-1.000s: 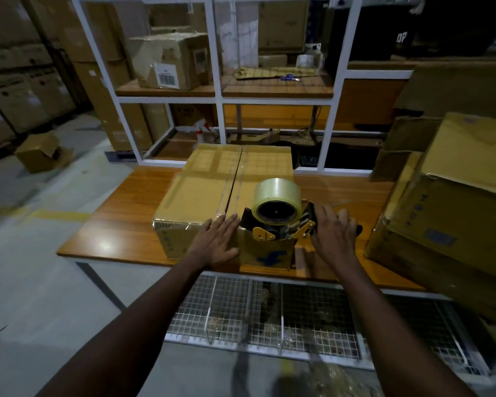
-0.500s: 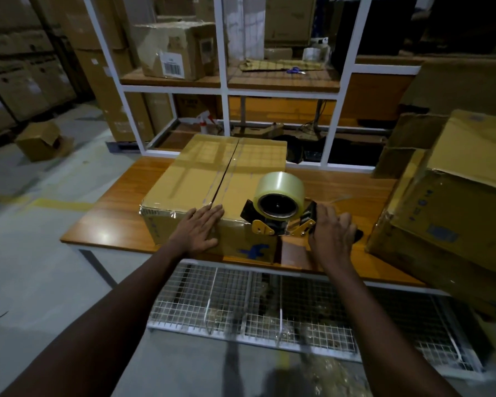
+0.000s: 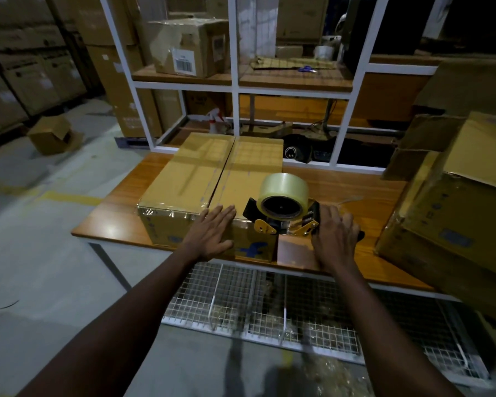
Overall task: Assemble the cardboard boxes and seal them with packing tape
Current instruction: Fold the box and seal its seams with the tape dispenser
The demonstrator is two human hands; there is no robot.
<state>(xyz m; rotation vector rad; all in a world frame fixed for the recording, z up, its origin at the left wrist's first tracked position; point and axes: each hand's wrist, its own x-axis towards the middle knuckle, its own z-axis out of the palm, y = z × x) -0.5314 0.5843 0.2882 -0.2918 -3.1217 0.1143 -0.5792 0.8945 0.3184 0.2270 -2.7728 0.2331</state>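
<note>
Box [image 3: 212,179]: left hand [image 3: 212,234] flat on edge; right hand [image 3: 334,239] apparently gripping tape dispenser [image 3: 284,207].

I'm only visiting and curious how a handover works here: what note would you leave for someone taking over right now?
Left hand: flat, pressing on the cardboard box at its near edge.
Right hand: grips the tape dispenser, which sits at the box's near right corner.
Box stands on the table, flaps closed.
Done: clear tape appears to run along the centre seam and near edge.
Left: probably finish and cut this strip; other boxes wait at the right, their sealing unclear.
</note>
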